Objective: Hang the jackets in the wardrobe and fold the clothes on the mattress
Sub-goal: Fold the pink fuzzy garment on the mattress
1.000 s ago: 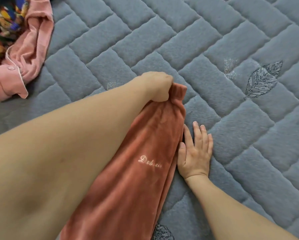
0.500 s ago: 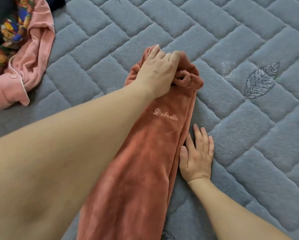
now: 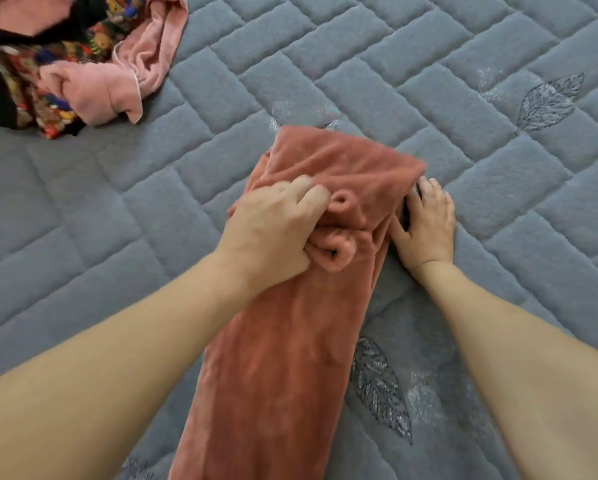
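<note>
Soft, limp rust-coloured garment [image 3: 290, 358]: left hand [image 3: 273, 233] grips its bunched cuffs at centre frame; right hand [image 3: 425, 226] lies flat, open, against its fold.

Both bare forearms reach forward from the lower corners. The left hand [image 3: 276, 233] is knuckles-up, its fingers curled and bunching the rust velvet garment [image 3: 290, 341] beneath them. The right hand [image 3: 425, 226] lies palm-down with fingers straight and slightly spread, its fingertips and thumb touching that garment's edge.
</note>
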